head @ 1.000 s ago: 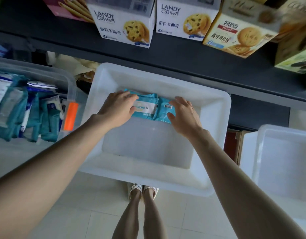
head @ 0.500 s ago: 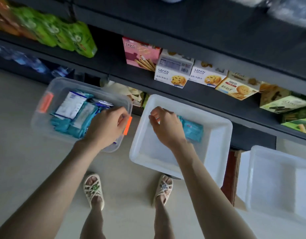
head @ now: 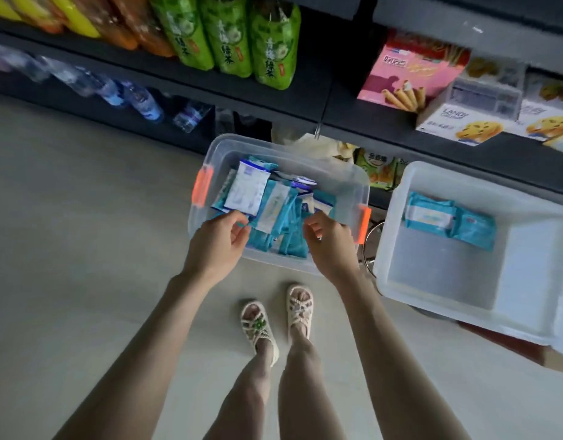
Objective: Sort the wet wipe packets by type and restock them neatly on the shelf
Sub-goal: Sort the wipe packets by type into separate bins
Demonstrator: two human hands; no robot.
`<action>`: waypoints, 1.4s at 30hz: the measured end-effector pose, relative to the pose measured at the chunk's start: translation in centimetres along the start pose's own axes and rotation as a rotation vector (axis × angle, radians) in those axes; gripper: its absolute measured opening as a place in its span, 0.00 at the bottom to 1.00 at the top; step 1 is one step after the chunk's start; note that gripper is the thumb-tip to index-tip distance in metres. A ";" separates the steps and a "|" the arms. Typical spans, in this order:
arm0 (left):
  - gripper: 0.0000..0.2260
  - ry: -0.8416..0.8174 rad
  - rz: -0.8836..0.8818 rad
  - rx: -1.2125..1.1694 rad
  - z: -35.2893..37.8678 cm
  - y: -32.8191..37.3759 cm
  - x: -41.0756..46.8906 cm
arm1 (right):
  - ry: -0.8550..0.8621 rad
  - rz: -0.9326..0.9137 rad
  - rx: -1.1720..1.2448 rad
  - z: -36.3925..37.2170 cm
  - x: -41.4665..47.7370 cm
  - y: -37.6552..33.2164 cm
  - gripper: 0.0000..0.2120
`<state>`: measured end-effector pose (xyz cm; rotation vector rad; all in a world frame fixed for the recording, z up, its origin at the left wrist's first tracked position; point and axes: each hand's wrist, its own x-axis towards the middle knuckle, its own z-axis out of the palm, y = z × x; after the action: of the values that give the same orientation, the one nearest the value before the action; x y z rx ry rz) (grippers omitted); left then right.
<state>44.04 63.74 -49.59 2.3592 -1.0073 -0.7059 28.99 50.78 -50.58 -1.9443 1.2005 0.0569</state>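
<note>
A clear bin (head: 337, 173) with orange latches stands on the floor and holds several mixed wet wipe packets (head: 274, 204), teal ones and a white-and-blue one (head: 247, 188). My left hand (head: 216, 246) is at the bin's near left edge, its thumb and fingers pinching the corner of a teal packet. My right hand (head: 331, 246) hovers over the near right side with loosely curled fingers and nothing visible in them. To the right, a white tub (head: 464, 182) holds two teal packets (head: 431, 214) laid along its far wall.
Dark shelves run behind the bins, carrying green tea bottles (head: 226, 33), water bottles (head: 140, 100), a pink biscuit box (head: 410, 68) and cookie boxes (head: 464, 125). My sandalled feet (head: 258, 328) stand just in front of the clear bin. Bare floor tile lies to the left.
Both hands left the teal packets in the white tub and moved left to the clear bin. The view swung left and pulled back.
</note>
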 end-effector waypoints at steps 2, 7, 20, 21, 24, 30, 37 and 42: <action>0.04 -0.004 -0.044 -0.047 0.5 -1.7 1.7 | -0.011 0.044 0.036 1.9 1.6 -0.2 0.08; 0.08 -0.043 -0.190 -0.119 3.1 -4.9 6.3 | -0.031 0.205 0.148 6.0 6.2 0.3 0.11; 0.25 -0.108 -0.379 -0.009 8.1 -10.8 13.2 | 0.034 0.598 0.198 14.7 12.2 1.7 0.34; 0.24 -0.098 -0.391 -0.038 8.3 -11.0 13.4 | 0.052 0.619 0.193 15.1 12.5 1.8 0.34; 0.24 -0.128 -0.435 -0.142 8.8 -11.5 14.4 | 0.110 0.658 0.260 15.7 13.2 2.0 0.30; 0.21 -0.204 -0.345 -0.202 8.6 -12.1 15.4 | 0.249 0.672 0.481 15.1 12.5 2.0 0.18; 0.14 -0.163 -0.358 -0.253 9.6 -10.9 13.9 | 0.312 0.538 0.605 15.2 10.4 2.1 0.11; 0.13 -0.277 -0.462 -0.347 9.6 -10.4 15.1 | 0.290 0.565 0.740 14.9 9.8 2.7 0.12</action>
<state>52.42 56.64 -67.11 2.2299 -0.3840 -1.2937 37.65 53.03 -66.22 -0.9624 1.6388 -0.3402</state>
